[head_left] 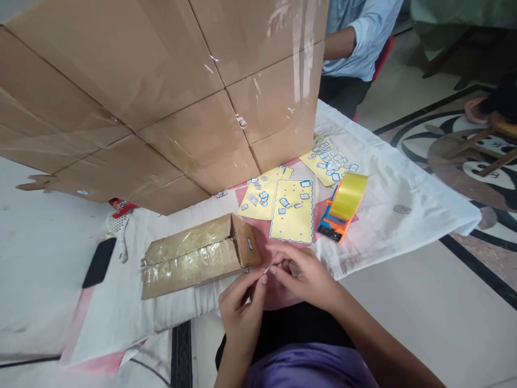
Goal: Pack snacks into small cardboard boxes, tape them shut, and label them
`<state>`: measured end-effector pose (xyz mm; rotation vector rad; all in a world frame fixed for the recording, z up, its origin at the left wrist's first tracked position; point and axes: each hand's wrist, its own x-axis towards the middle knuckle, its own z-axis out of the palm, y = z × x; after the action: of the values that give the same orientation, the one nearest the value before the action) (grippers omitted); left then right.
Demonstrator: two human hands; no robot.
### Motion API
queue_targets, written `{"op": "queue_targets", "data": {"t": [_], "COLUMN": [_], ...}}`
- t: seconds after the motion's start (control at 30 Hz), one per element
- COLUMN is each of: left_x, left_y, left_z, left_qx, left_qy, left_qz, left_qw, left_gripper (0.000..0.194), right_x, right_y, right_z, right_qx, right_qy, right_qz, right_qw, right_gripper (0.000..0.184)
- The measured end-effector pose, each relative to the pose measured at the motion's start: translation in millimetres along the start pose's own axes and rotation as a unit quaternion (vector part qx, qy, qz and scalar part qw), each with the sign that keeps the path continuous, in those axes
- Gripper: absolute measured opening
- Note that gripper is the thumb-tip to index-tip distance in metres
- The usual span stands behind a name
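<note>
Close together at the table's near edge, my left hand (pixel 244 302) and my right hand (pixel 302 272) both pinch a small white paper piece (pixel 266 270) between thumb and fingertips. Most of that piece is hidden by the fingers. Just left of them lies a long cardboard box (pixel 189 256) covered in clear tape, with a small label (pixel 249 244) on its end. Beyond my hands are a yellow sheet (pixel 293 221) with a scalloped blue border and further yellow sheets, with small blue-edged paper pieces scattered on them. An orange and blue tape dispenser (pixel 341 210) holds a yellow roll.
A tall wall of taped cardboard (pixel 181 97) stands across the table's far side. To the left lie a black phone (pixel 99 262), a white slotted spoon (pixel 121 231) and a red packet (pixel 121 207). Another person (pixel 355 48) sits behind the cardboard at the right.
</note>
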<state>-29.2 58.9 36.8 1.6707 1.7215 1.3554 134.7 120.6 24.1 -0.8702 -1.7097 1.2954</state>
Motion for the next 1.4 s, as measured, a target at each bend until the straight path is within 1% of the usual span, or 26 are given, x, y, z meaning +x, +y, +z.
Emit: {"op": "queue_targets", "data": {"t": [0.07,0.13,0.2,0.23,0.27,0.3,0.33,0.37,0.4,0.43,0.47,0.53,0.63,0.77,0.93,1.13,1.27,1.4], "left_x": [-3,-8,-15,-18,-21,-23,-23,-21,-17,-11,-5,8,19,17,12,12,13,12], "left_y": [-4,-8,-11,-13,-15,-17,-20,-24,-29,-34,-39,-50,-62,-68,-66,-65,-65,-64], "left_z": [0.0,-0.9,-4.3,-7.6,-12.3,-18.6,-26.3,-35.2,-44.8,-54.5,-63.5,-77.5,-85.1,-81.5,-79.3,-76.9,-75.8,-75.6], "left_qx": [0.0,0.008,0.022,0.035,0.049,0.067,0.088,0.116,0.152,0.194,0.239,0.307,0.324,0.312,0.303,0.3,0.301,0.302], "left_qy": [0.003,0.006,0.01,0.021,0.048,0.091,0.143,0.196,0.236,0.258,0.258,0.226,0.19,0.19,0.19,0.195,0.198,0.198], "left_qz": [0.001,-0.005,-0.03,-0.048,-0.061,-0.063,-0.048,-0.02,0.014,0.048,0.073,0.099,0.116,0.122,0.119,0.116,0.115,0.112], "left_qw": [1.0,1.0,0.999,0.998,0.996,0.992,0.985,0.974,0.96,0.945,0.933,0.919,0.919,0.923,0.926,0.927,0.926,0.926], "left_gripper": [0.01,0.01,0.015,0.02,0.024,0.028,0.031,0.032,0.034,0.037,0.04,0.043,0.04,0.041,0.041,0.041,0.04,0.04], "right_x": [-3,-3,4,11,19,29,40,50,60,68,74,81,81,77,78,77,77,78], "right_y": [8,13,15,15,15,16,16,17,18,20,21,26,33,38,40,47,47,44], "right_z": [11,19,20,16,11,5,-1,-7,-12,-15,-17,-16,-12,-10,-6,4,5,6], "right_qx": [0.098,0.171,0.181,0.159,0.124,0.078,0.026,-0.026,-0.075,-0.114,-0.141,-0.157,-0.137,-0.124,-0.139,-0.121,-0.112,-0.088], "right_qy": [0.027,0.03,0.021,0.008,-0.011,-0.034,-0.058,-0.078,-0.094,-0.106,-0.115,-0.127,-0.127,-0.124,-0.116,-0.095,-0.085,-0.094], "right_qz": [0.015,0.033,0.037,0.028,0.014,-0.005,-0.027,-0.05,-0.07,-0.087,-0.098,-0.104,-0.096,-0.1,-0.108,-0.105,-0.083,-0.047], "right_qw": [0.995,0.984,0.982,0.987,0.992,0.996,0.998,0.995,0.99,0.984,0.978,0.974,0.978,0.979,0.978,0.982,0.987,0.991], "right_gripper": [0.015,0.012,0.011,0.01,0.01,0.011,0.013,0.015,0.017,0.018,0.02,0.021,0.02,0.019,0.019,0.018,0.017,0.015]}}
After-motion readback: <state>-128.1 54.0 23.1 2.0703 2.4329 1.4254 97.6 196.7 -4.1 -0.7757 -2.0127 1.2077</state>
